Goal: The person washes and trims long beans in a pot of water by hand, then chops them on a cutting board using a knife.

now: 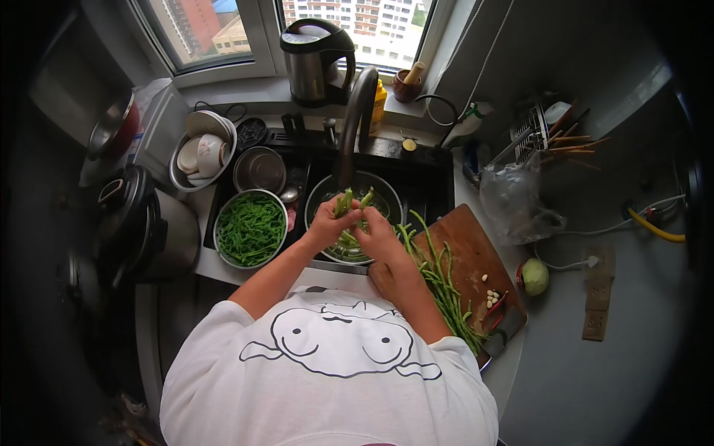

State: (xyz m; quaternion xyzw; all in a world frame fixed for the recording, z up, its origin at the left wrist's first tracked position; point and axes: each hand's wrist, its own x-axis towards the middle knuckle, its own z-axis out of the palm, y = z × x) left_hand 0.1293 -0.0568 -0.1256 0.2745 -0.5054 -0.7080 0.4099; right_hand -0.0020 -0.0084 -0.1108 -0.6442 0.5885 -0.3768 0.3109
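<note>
Both my hands are close together over a metal bowl (396, 202) in the black sink. My left hand (329, 225) is closed around short green bean pieces (343, 203). Fingers bent, my right hand (375, 232) holds a green bean piece (367, 198) beside it. More bean pieces lie in the bowl beneath, partly hidden by my hands. Long green beans (444, 293) lie across the wooden cutting board (470, 245) to the right. On the left, a metal bowl holds a heap of cut green beans (251, 228).
The faucet (357, 111) arches over the bowl. Garlic cloves (492, 299) and red chillies (497, 316) are on the board. A steel kettle (311, 67) stands by the window. Stacked dishes (202, 154) and a large pot (172, 238) are at left, a cabbage-like vegetable (535, 276) at right.
</note>
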